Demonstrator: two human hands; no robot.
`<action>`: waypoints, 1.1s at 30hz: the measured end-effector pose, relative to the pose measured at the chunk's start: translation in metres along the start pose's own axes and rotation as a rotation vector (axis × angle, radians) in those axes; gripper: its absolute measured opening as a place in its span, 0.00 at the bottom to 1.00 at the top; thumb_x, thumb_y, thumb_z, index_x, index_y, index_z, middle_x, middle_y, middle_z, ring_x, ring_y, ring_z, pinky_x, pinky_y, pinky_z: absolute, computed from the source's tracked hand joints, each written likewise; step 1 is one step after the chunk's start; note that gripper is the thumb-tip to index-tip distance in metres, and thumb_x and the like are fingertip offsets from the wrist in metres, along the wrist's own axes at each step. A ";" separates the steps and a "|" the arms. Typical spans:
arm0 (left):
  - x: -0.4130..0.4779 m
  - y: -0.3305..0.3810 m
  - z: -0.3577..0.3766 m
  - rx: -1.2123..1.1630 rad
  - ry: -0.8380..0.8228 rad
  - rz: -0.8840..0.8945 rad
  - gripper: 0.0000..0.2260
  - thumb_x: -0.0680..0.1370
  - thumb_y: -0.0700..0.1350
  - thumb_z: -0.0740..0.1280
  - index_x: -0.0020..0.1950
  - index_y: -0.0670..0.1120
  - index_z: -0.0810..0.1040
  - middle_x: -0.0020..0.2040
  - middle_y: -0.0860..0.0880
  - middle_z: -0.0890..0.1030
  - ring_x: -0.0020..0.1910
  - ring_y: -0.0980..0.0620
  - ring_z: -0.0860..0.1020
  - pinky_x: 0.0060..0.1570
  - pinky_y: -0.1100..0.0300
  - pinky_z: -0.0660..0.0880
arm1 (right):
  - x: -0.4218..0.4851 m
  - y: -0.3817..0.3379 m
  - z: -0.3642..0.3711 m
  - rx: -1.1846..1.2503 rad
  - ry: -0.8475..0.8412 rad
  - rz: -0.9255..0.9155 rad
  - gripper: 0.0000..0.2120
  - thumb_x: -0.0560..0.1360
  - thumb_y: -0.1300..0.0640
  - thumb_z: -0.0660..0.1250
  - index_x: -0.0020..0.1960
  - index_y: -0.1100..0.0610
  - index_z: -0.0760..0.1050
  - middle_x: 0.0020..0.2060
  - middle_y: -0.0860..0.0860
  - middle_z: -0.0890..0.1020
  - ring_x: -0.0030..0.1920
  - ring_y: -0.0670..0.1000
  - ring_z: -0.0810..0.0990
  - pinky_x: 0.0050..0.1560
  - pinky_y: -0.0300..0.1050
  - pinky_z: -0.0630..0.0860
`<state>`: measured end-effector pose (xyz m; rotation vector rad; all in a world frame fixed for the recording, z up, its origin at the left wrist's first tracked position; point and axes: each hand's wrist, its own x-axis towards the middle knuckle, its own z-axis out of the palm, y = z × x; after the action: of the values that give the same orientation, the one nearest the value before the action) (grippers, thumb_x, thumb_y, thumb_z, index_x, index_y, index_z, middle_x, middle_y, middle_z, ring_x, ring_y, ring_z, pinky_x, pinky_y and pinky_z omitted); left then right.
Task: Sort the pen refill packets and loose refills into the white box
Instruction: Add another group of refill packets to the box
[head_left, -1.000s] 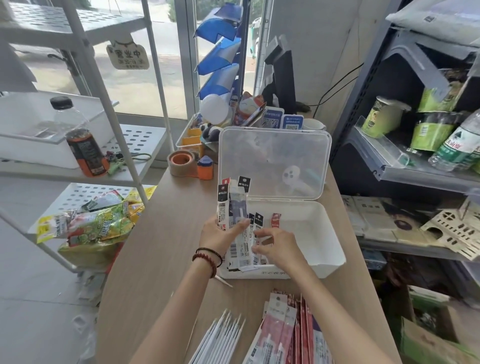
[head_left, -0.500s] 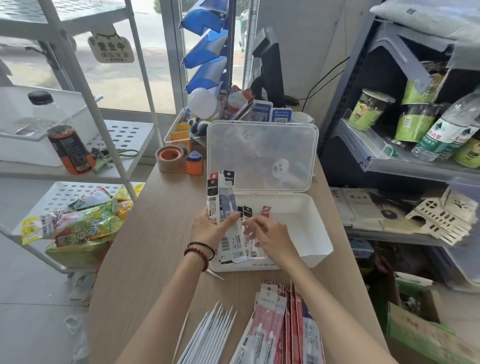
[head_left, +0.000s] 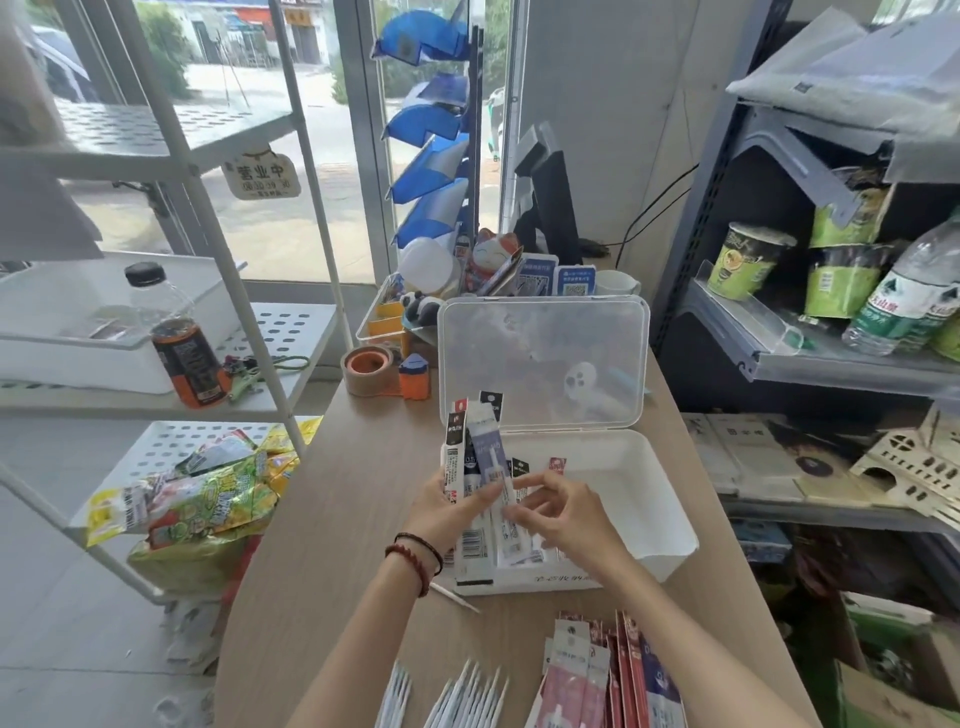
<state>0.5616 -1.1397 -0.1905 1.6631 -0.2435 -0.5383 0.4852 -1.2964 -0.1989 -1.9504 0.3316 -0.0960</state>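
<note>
At the far left a white rack carries a bottle with an orange label, and bright snack bags are piled on its lower tray. On the wooden table, a roll of brown tape sits beside a small orange and blue dispenser.

The left hand, with beaded bracelets at the wrist, grips a bundle of refill packets. The thumb is curled across the front, and the bundle stands upright at the left end of the white box. More packets stand inside the box just behind the bundle.

A single loose refill lies on the table against the box's front wall. A fan of white loose refills lies at the near edge.

The right hand has its fingers bent, and its thumb and forefinger pinch the right edge of the bundle's front packet. The rest of the box to the right is bare, and its clear lid stands open behind it.

A stack of red, pink and blue packets lies on the table near the right forearm. On the far right, a grey shelf holds green cups and a water bottle.
</note>
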 end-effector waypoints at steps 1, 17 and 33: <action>0.000 0.000 -0.002 -0.018 -0.016 -0.006 0.12 0.71 0.47 0.72 0.53 0.47 0.78 0.45 0.49 0.84 0.42 0.53 0.83 0.39 0.61 0.78 | 0.000 -0.001 -0.001 0.010 -0.003 0.004 0.16 0.68 0.48 0.76 0.54 0.44 0.77 0.42 0.47 0.85 0.39 0.44 0.84 0.36 0.38 0.80; -0.044 -0.006 -0.063 -0.185 0.078 -0.132 0.06 0.78 0.48 0.64 0.48 0.46 0.75 0.44 0.50 0.81 0.27 0.57 0.78 0.26 0.61 0.76 | 0.034 -0.014 0.056 -0.453 -0.032 0.221 0.23 0.68 0.55 0.78 0.59 0.55 0.73 0.49 0.52 0.82 0.46 0.51 0.83 0.47 0.51 0.81; -0.036 0.005 -0.054 -0.241 0.134 -0.122 0.06 0.74 0.40 0.70 0.49 0.42 0.76 0.40 0.43 0.81 0.36 0.51 0.81 0.29 0.59 0.80 | 0.019 -0.023 0.032 -0.082 -0.056 0.084 0.12 0.73 0.52 0.73 0.55 0.53 0.78 0.48 0.48 0.84 0.43 0.43 0.82 0.31 0.31 0.74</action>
<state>0.5571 -1.0765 -0.1736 1.4773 0.0213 -0.5233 0.5151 -1.2652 -0.1924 -2.0129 0.3849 0.0272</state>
